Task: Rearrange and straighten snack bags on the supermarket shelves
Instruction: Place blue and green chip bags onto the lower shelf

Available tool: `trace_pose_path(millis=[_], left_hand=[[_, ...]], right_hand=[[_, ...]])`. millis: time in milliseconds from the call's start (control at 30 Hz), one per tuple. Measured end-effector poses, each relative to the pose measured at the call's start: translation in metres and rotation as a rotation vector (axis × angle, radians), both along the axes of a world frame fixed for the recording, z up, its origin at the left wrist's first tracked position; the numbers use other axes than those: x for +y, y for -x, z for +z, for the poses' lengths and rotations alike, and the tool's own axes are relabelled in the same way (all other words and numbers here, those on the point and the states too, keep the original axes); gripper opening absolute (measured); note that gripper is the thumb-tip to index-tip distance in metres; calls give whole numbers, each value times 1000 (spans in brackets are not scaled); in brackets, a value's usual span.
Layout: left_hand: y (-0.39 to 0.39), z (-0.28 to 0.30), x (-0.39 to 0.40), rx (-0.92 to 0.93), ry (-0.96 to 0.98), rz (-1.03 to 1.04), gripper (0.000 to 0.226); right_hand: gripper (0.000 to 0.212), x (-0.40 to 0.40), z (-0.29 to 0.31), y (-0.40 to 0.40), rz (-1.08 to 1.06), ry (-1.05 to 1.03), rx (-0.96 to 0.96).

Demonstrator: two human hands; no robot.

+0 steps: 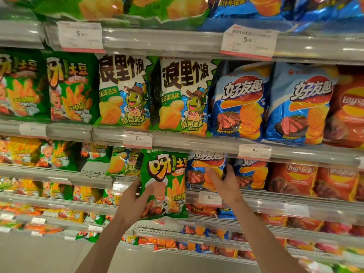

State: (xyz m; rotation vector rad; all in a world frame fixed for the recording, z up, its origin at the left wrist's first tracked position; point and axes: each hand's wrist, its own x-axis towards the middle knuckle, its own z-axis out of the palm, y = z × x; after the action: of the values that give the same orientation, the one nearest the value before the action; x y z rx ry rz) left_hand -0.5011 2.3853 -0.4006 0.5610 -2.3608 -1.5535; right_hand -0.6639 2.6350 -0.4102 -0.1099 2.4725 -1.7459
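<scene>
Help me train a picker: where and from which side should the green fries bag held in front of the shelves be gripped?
Probably by a side edge near mid-height, from the left, as the left hand grips the green fries bag now. It is upright and puffed, so the flat seam at the edge pinches more easily than the bulging face. The right hand reaches to the blue bags beside it.

Top-shelf bags (122,6): cut off by the upper edge, only their lower parts show
Far-left green bag (17,83): blurred, partly cut by the left edge
Red bag at right (350,111): cut by the right edge
Price tags (249,41): small print too blurred to read
Left hand (132,200) fingers: hidden behind the held green bag (167,184)
Blue bag (204,170): top hidden by the shelf rail (197,143), front partly covered by the right hand (222,184)
Bottom-shelf packets (177,244): too small and blurred to tell apart
</scene>
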Motion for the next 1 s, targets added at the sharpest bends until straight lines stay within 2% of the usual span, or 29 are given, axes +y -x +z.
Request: trace_pose_path(millis=[33, 67, 133, 167, 267, 333, 467, 633, 800, 867, 1000], left_hand=[[0, -1, 0, 2, -9, 2, 43], [1, -2, 1, 4, -16, 3, 43], [1, -4, 1, 8, -31, 2, 43], [1, -4, 1, 10, -36, 0, 43], [1, -1, 2, 15, -45, 5, 43], [1, 2, 2, 15, -48, 7, 37], [-1, 1, 2, 5, -58, -1, 25], [-1, 2, 3, 4, -84, 7, 32], [1, -6, -2, 7, -95, -30, 33], [1, -9, -4, -8, -94, -43, 20], [3, -11, -10, -14, -118, -54, 17]], right_hand=[[63, 2, -4, -3, 14, -8, 18], [66, 4, -7, -5, 28, -11, 23], [85, 3, -8, -3, 30, -29, -14], [87, 2, -6, 0, 26, -47, -22], [62, -1, 1, 12, 24, -47, -19], [55, -3, 4, 16, 17, -38, -16], [72, -4, -6, 17, 38, -101, -67], [93, -3, -12, 16, 112, -227, -130], [91, 2, -11, 15, 156, -303, -120], [82, 3, -12, 14, 143, -278, -121], [25, 9, -16, 5, 98, -194, -21]])
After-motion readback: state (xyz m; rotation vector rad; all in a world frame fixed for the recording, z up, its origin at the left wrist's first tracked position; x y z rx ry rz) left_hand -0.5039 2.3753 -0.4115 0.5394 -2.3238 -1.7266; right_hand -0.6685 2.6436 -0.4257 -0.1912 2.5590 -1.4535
